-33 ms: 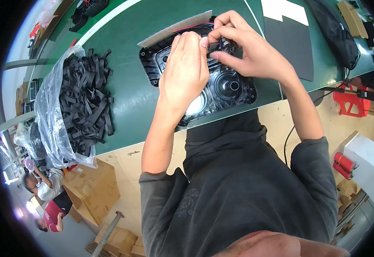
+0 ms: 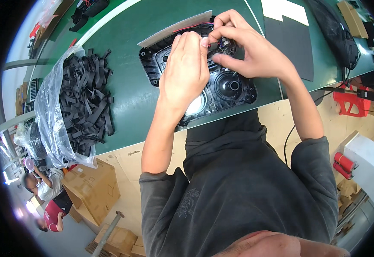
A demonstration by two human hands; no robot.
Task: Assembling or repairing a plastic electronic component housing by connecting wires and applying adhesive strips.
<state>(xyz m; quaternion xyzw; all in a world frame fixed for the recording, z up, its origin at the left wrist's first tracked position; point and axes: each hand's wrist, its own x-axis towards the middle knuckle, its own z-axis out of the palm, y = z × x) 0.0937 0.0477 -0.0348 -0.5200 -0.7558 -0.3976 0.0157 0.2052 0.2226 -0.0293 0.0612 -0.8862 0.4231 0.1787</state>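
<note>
A black plastic housing lies hollow side up near the table's front edge, with round speaker-like parts in it. Over its middle, my left hand has its fingers bent and pressed together; whatever they grip is hidden. My right hand reaches in from the right, index fingertip close to my left thumb, its own thumb standing apart. Red and dark wires run along the far side of the housing towards my fingertips. Behind it leans a grey flat strip.
A clear plastic bag spills many black straps on the left of the green table. Dark and white sheets and a black mesh bag lie to the right. Cardboard boxes and two people are at the lower left.
My right thumb has shifted very slightly, to the right and down. My left hand and the housing stay where they were.
</note>
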